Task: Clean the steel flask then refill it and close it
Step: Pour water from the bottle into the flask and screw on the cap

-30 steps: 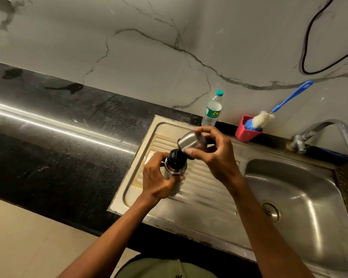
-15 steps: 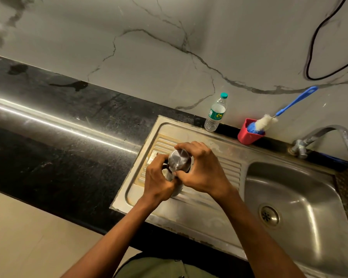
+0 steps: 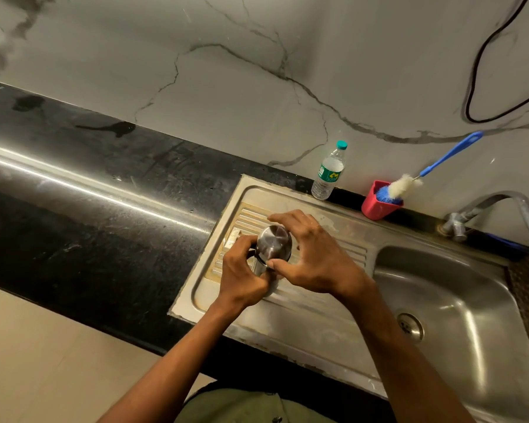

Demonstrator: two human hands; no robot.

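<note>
this is looking like a home kitchen: a steel sink (image 3: pixel 458 303) with a ribbed drainboard (image 3: pixel 333 248) is sitting in a black stone surface (image 3: pixel 89 209), a tap (image 3: pixel 501 209) is arching over it, and a bottle brush (image 3: pixel 409 184) is standing against the marble-patterned wall (image 3: pixel 226 87).
</note>
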